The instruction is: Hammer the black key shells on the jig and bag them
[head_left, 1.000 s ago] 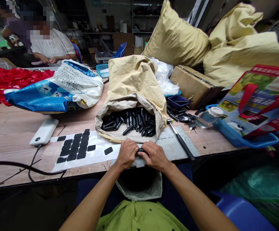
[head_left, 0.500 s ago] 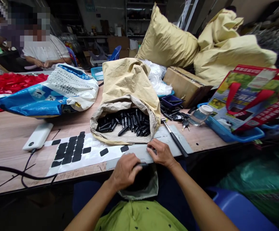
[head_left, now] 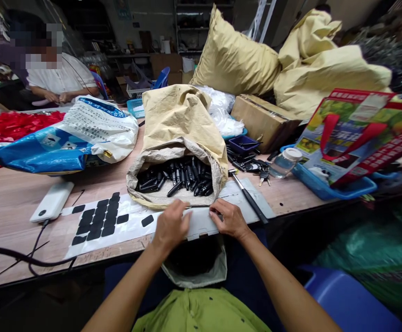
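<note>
My left hand (head_left: 171, 224) is at the lower front of the open cloth sack (head_left: 183, 115), its fingers bent and closed over something I cannot make out. My right hand (head_left: 229, 218) is pinched at the sack's right front, over a grey board (head_left: 201, 226); a thin dark strip runs between the hands. Inside the sack lie several black parts (head_left: 190, 174). Left of my left hand is a white sheet (head_left: 128, 230) bearing several black squares (head_left: 99, 217). Below the table edge an open bag (head_left: 201, 276) hangs at my lap.
A hammer (head_left: 252, 200) lies right of my right hand. Further right are keys (head_left: 264, 177), a jar (head_left: 285, 163) and a blue tray (head_left: 342, 191). A white power bank (head_left: 52, 201) with a cable and a blue-white bag (head_left: 65, 143) lie left. A person (head_left: 62, 78) sits behind.
My left hand has moved up and slightly left, from above the open bag to the sack's front edge. My right hand stays nearly in place. The whole view has shifted slightly.
</note>
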